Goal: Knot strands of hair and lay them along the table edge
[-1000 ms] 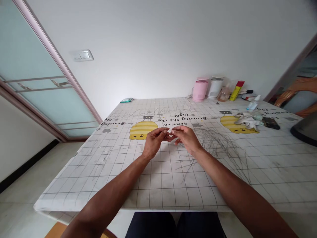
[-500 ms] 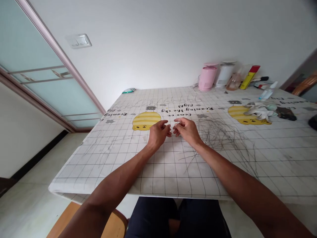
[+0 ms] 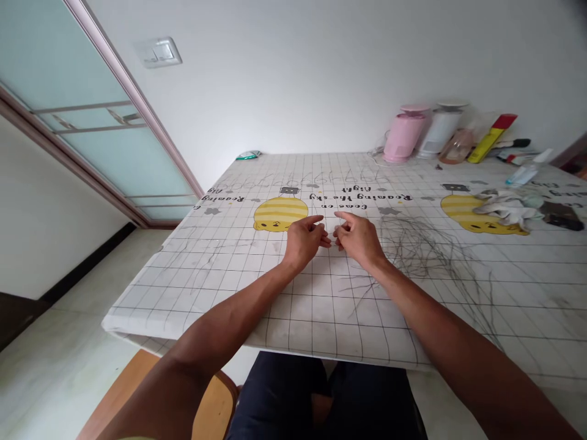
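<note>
My left hand [image 3: 303, 244] and my right hand [image 3: 361, 242] face each other just above the table, fingertips a small gap apart. Thumb and fingers are pinched on each, index fingers raised. Whatever they hold is too thin to make out. Right beside my right hand lies a loose tangle of thin dark wires [image 3: 419, 247], some strands reaching under my right forearm. Behind the hands, a row of looped wire pieces [image 3: 298, 179] stretches across the cloth. A few faint strands [image 3: 197, 253] lie to the left.
A grid-patterned tablecloth [image 3: 293, 330] covers the table. Along the wall stand a pink device [image 3: 404, 135], a white device [image 3: 441, 131], a bottle [image 3: 457, 146] and a yellow-red can [image 3: 491, 139]. Crumpled gloves [image 3: 507, 206] lie at right, a green packet [image 3: 248, 155] at the back left.
The view has shifted slightly, so the table items appear farther right. My hands stay close together in nearly the same pinched pose, index fingers a little more extended.
</note>
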Available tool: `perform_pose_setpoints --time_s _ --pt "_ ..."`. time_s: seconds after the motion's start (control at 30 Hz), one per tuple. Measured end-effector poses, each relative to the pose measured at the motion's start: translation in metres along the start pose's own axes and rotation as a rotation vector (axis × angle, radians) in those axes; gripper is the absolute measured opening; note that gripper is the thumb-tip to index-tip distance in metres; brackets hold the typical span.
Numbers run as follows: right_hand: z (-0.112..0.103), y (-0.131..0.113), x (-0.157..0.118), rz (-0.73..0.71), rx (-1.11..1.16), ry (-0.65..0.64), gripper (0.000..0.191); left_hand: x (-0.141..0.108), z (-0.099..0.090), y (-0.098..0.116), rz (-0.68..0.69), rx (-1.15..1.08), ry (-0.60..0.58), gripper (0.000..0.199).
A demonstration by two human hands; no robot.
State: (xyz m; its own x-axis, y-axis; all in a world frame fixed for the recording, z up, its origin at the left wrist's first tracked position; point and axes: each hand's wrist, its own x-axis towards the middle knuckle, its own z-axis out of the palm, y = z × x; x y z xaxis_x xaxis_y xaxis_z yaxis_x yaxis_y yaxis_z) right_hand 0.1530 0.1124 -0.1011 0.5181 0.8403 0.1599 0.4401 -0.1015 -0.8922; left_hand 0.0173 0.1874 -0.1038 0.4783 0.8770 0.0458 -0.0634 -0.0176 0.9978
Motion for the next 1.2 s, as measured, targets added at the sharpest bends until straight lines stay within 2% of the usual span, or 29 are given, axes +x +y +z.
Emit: perform_pose_setpoints --time_s 0.13,0.33,0.5,0.7,0.97,1.2 --pt "-0.002 0.0 0.001 -0.018 -0.061 -0.011 0.051 0.0 0.0 0.003 -0.018 0.02 0.007 0.037" --pt "0.0 0.003 0.002 -0.051 -0.231 -0.015 0.047 0.001 -0.002 0.003 -0.024 0.209 -0.013 0.049" --pt "0.002 0.004 0.003 -0.109 -0.322 -0.004 0.045 0.0 -0.001 0.002 -0.027 0.237 -0.021 0.044" --pt "0.003 0.008 0.006 -0.207 -0.535 0.02 0.045 0.002 -0.001 -0.003 -0.031 0.247 -0.033 0.036" --pt "0.006 0.017 0.006 -0.344 -0.549 0.003 0.05 0.004 -0.002 -0.008 0.03 0.308 -0.046 0.04" --pt "0.003 0.015 0.006 -0.355 -0.625 -0.073 0.043 0.001 -0.001 -0.007 -0.01 0.302 -0.067 0.041"
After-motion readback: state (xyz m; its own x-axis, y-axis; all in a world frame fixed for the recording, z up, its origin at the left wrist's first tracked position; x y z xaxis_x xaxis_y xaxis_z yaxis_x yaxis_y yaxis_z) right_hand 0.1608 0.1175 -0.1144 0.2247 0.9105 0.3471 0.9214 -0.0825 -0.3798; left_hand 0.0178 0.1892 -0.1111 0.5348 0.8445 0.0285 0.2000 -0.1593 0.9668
